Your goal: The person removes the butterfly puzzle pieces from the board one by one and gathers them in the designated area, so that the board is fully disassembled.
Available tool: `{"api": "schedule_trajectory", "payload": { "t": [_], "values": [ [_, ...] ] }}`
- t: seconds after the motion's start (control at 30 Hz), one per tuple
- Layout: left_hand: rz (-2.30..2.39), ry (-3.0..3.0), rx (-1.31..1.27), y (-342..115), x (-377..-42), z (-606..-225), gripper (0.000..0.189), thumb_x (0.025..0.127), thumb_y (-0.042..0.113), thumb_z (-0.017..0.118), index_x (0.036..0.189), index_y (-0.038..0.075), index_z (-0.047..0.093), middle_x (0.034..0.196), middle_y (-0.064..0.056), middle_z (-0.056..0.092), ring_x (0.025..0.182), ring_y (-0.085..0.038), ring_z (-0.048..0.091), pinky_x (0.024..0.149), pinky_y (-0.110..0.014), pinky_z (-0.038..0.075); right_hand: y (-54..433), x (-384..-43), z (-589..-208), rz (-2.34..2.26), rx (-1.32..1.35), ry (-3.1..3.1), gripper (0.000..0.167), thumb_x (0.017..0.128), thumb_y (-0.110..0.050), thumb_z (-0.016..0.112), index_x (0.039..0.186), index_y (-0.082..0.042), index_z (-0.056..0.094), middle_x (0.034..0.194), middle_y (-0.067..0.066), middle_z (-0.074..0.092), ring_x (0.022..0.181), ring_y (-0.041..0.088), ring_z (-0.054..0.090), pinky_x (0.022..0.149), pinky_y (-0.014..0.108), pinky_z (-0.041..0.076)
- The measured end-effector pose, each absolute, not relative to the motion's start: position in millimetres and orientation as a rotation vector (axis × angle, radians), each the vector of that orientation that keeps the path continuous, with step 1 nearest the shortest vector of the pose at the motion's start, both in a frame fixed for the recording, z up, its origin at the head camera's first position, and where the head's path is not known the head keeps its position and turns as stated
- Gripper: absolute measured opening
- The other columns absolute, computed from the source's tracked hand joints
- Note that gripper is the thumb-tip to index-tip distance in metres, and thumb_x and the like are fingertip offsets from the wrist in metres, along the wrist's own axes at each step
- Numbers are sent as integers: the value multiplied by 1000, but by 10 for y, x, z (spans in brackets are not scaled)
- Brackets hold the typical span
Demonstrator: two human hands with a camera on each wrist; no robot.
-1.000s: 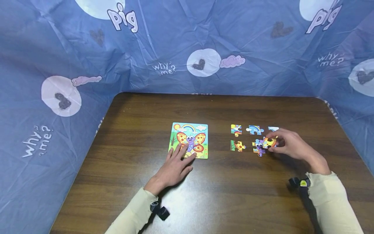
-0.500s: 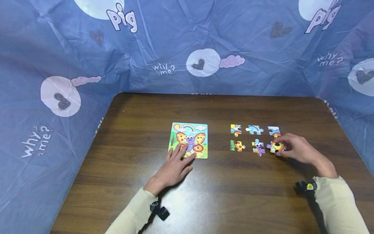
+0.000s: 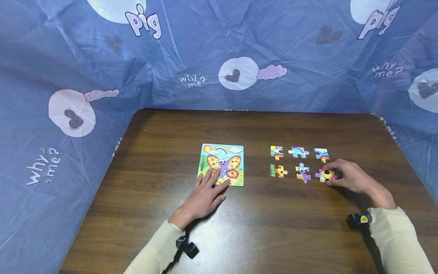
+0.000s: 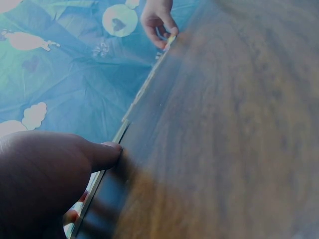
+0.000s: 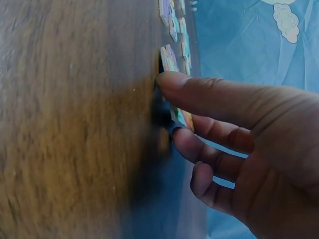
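On the table lies a butterfly picture board [image 3: 222,158], and my left hand [image 3: 204,196] rests on its lower part with the fingers spread. My right hand [image 3: 354,179] pinches a yellow and red puzzle piece [image 3: 327,175] between thumb and fingers, at the right end of the nearer row. In the right wrist view the thumb lies along one edge of that puzzle piece [image 5: 170,60], with fingertips at another. Left of it sits the purple butterfly-face piece [image 3: 303,173], apart from it. Behind it is a cloud piece [image 3: 321,153].
A rainbow piece [image 3: 298,152] and a sun piece [image 3: 276,151] continue the far row. At the near row's left end lies a green and yellow piece [image 3: 278,171]. The brown table [image 3: 260,224] is enclosed by a blue printed cloth [image 3: 205,38].
My right hand has moved right and a little nearer with the puzzle piece, from over the butterfly-face piece to beside it. The cloud piece is uncovered. My left hand has stayed still.
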State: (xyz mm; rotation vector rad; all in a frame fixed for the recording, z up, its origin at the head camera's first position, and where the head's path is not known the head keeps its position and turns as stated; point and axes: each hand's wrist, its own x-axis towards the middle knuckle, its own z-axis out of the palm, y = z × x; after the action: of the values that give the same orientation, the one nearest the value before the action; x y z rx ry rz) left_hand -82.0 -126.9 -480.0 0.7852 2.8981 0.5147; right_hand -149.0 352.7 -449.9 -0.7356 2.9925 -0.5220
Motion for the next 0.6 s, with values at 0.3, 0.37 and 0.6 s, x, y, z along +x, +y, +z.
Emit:
{"api": "schedule_trajectory", "payload": {
  "t": [0.3, 0.37, 0.6],
  "values": [
    [510, 2905, 789, -1271, -825, -4811, 48, 104, 37, 50, 149, 23, 48, 166, -18, 26, 154, -45, 20, 122, -66, 19, 3551, -1503, -4518, -546, -689, 2968, 41, 73, -14, 89, 110, -5, 73, 99, 11, 68, 80, 8, 55, 68, 27, 45],
    [510, 2906, 794, -1272, -826, -4811, 48, 104, 37, 50, 149, 23, 49, 165, -19, 27, 154, -45, 21, 122, -66, 20, 3558, -1506, -4524, -552, -686, 2963, 41, 73, -14, 88, 110, -4, 72, 98, 10, 67, 79, 6, 54, 67, 25, 44],
    [509, 2911, 800, -1270, -829, -4811, 48, 104, 36, 50, 149, 22, 49, 165, -19, 27, 153, -45, 22, 122, -66, 20, 3575, -1515, -4538, -577, -654, 2943, 39, 75, -12, 86, 111, -4, 72, 96, 9, 65, 76, 1, 51, 64, 23, 43]
  ]
}}
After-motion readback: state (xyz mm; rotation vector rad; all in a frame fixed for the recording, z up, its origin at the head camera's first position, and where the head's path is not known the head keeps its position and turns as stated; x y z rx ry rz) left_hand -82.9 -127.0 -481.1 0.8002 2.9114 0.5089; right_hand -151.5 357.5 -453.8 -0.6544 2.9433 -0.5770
